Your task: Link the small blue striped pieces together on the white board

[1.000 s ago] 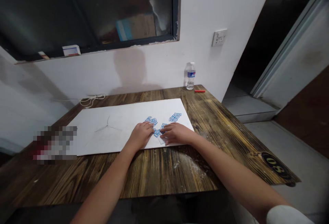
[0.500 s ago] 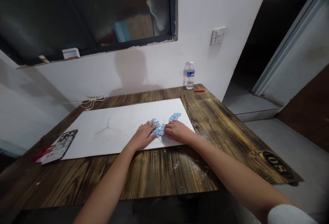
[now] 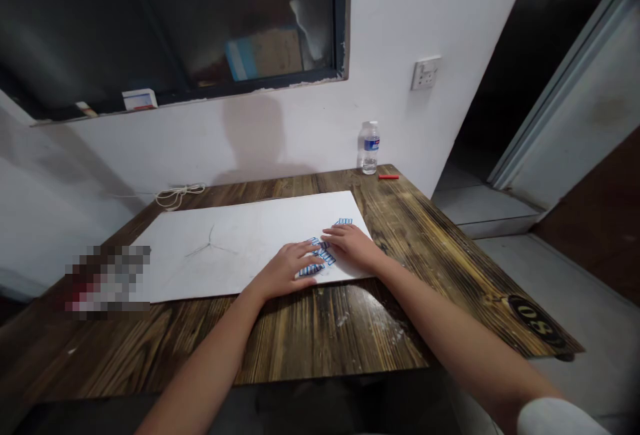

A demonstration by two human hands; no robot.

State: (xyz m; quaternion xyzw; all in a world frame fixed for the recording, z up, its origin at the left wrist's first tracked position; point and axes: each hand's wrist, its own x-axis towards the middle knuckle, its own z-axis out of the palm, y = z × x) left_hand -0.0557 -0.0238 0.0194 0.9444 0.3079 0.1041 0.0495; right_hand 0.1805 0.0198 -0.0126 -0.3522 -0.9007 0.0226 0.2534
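Several small white rectangular pieces with blue edges (image 3: 312, 269), like little tiles, lie in loose rows near the right end of a white board (image 3: 255, 232). My left hand (image 3: 289, 267) is laid over their left side, palm down, fingers spread and touching some of them. From the right, my right hand (image 3: 351, 245) reaches over the group with its fingers stretched out flat. A few pieces show between the hands and just behind my right hand; my fingers cover others. What is printed on the pieces is too small to make out.
A thin three-line mark (image 3: 210, 244) is on the board's left half. Blurred items lie at its left end. On the wooden table (image 3: 430, 255) are a coiled white cable (image 3: 177, 195), a water bottle (image 3: 371, 148) and a red stick-like object (image 3: 389, 176). A wall stands behind.
My left hand has slid a little to the right. My right hand has shifted right and its fingers have straightened. The pieces under them have moved into a different arrangement.
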